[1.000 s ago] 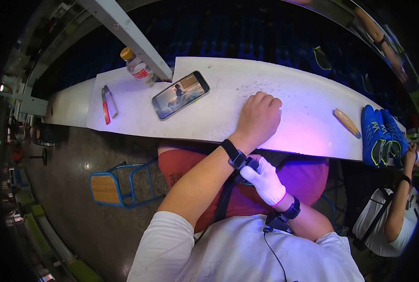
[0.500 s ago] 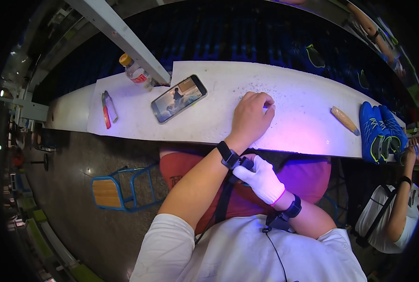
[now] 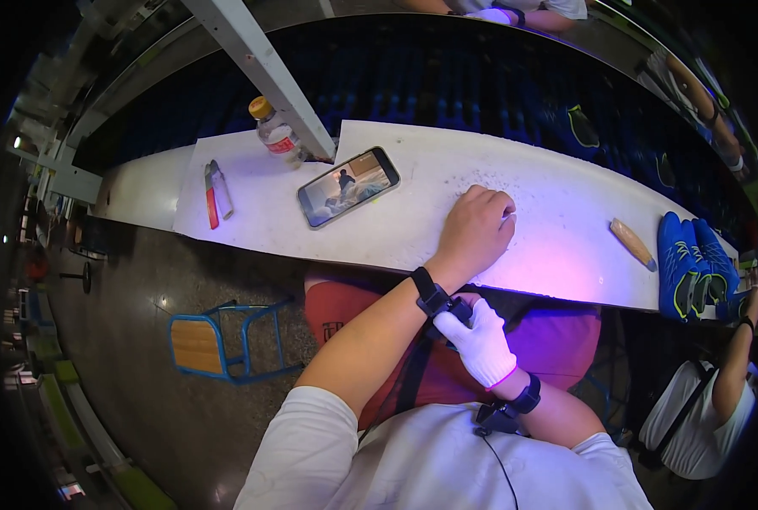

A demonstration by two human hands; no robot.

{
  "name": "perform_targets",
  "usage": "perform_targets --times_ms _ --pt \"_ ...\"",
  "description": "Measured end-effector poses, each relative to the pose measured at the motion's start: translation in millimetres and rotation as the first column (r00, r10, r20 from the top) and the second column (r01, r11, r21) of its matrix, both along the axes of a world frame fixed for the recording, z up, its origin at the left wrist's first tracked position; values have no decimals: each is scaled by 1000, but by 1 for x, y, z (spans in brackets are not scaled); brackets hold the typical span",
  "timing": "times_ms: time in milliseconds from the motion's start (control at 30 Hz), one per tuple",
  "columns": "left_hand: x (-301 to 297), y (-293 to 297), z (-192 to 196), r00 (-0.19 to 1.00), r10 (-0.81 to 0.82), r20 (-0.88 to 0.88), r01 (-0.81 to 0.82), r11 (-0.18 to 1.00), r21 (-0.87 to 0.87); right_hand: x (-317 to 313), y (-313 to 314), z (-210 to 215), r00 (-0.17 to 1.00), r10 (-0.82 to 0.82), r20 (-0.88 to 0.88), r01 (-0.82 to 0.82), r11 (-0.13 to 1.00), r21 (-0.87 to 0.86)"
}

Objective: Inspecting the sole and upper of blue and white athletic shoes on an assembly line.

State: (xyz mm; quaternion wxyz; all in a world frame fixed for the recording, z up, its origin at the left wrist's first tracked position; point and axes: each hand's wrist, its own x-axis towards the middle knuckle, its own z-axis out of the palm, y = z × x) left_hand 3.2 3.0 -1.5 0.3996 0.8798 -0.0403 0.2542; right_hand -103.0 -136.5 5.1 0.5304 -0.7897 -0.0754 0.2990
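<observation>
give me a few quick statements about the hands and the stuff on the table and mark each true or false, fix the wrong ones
1. The right hand wears a white glove. True.
2. The left hand wears a glove too. False: the left hand is bare.
3. The right hand holds a black device at the left wrist. True.
4. The phone lies screen down. False: the phone lies screen up, showing a picture.
5. The clear bottle has a yellow cap. True.
6. The wooden-handled tool lies left of the phone. False: it lies to the right, near the blue shoes.
</observation>
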Motion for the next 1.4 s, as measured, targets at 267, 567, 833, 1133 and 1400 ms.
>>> perform_targets --times_ms 267,567,833,1133,1400 --pt "-1 -1 2 1000 17 -24 -18 999 -31 6 2 -1 955 -63 -291 104 987 126" --pt "-2 -1 3 998 -5 -66 -1 996 -94 6 1 2 972 -65 -227 91 990 108" --pt "-3 -2 4 997 23 -68 -33 990 -139 13 -27 17 975 140 174 -117 984 -136" --pt "-4 -1 2 999 14 -51 -21 992 -128 143 -122 25 756 -479 446 454 875 169" --pt "-5 -2 1 999 6 -39 -9 996 -87 162 -136 -1 718 -413 560 498 867 0"
